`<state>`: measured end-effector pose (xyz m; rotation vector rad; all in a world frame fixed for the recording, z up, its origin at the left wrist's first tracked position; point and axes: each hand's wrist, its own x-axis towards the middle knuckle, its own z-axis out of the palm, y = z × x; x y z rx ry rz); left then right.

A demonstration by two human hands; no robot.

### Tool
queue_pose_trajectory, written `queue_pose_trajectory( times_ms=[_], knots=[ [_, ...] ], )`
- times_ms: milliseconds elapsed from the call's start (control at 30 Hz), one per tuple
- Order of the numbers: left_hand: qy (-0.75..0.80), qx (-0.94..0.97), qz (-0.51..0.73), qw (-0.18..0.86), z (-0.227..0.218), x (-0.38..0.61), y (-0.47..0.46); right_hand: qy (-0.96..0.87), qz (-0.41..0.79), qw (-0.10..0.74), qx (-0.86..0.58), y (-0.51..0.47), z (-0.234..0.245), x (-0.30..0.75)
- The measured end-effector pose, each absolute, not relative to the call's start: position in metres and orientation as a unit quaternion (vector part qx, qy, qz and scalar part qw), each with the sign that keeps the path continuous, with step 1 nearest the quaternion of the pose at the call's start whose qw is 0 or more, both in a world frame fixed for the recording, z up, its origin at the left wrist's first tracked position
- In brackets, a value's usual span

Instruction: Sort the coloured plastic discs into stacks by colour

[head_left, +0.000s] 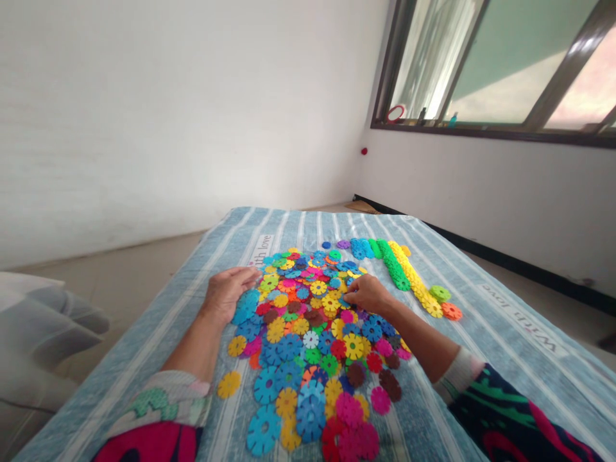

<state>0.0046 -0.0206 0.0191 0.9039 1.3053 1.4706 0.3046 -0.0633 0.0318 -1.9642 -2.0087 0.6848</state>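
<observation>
Your right hand (368,295) pinches a disc (347,299) at the right side of the pile (308,333) mid-bed (481,321), nearer the row (409,276) slanting toward the bed's right edge, while your left hand (231,292) rests palm-down, fingers loose, on the pile's left side.

Our left sleeve (161,407) ends in a pale cuff with mint-green and pink shapes, then magenta cloth. Our right sleeve (500,404) has a cream-and-pink cuff, then dark navy with green and pink streaks. Our left hand (226,296) and right hand (369,294) are bare.
</observation>
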Motion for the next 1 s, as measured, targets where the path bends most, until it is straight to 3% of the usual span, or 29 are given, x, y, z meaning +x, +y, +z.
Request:
queue_pose_trajectory(
  times_ms=[267, 567, 1000],
  knots=[
    [0.533, 0.373, 0.599, 0.467, 0.019, 0.005, -0.021, -0.715, 0.193, 0.091, -0.666, -0.064, 0.036, 0.298],
    [0.534, 0.375, 0.596, 0.468, 0.019, 0.004, -0.02, -0.719, 0.184, 0.112, -0.66, -0.057, 0.028, 0.293],
    [0.536, 0.375, 0.595, 0.467, 0.02, 0.004, -0.02, -0.655, 0.347, 0.202, -0.641, -0.052, 0.028, 0.291]
  ],
)
